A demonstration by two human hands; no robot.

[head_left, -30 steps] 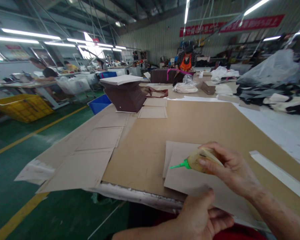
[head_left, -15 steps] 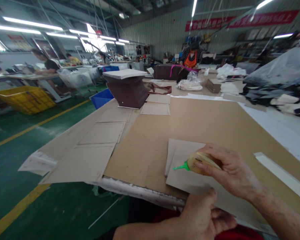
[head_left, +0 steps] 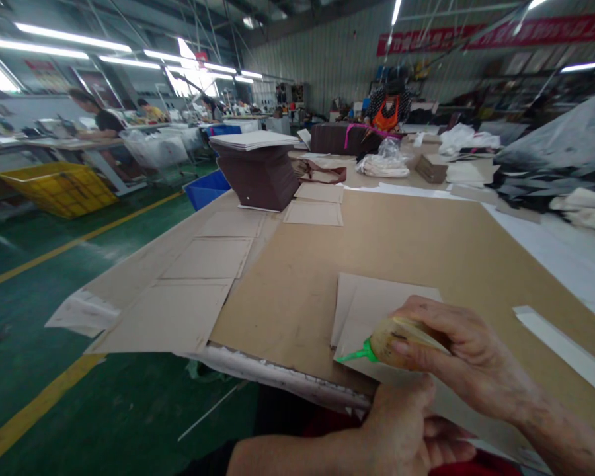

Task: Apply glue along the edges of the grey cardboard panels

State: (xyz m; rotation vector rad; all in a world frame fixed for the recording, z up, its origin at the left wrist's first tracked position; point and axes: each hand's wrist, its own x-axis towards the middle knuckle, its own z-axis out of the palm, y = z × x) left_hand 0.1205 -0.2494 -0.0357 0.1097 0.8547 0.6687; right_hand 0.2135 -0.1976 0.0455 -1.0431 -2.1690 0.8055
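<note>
My right hand (head_left: 461, 354) is wrapped round a yellowish glue bottle (head_left: 394, 340) whose green nozzle (head_left: 354, 355) points left and touches the near left corner of a grey cardboard sheet (head_left: 377, 307). That sheet lies on top of another at the table's near edge. My left hand (head_left: 409, 430) sits at the near edge with its thumb pressed on the cardboard sheet and its fingers curled under it.
A large brown board (head_left: 406, 244) covers the table. Flat cardboard pieces (head_left: 208, 258) lie along its left side, a dark brown stack (head_left: 258, 173) stands farther back. A white strip (head_left: 565, 350) lies at the right. A person in an orange apron (head_left: 389, 109) works at the far end.
The glue bottle's nozzle has dropped slightly toward the sheet's near left corner. The view has shifted a little left and down; both hands hold as before.
</note>
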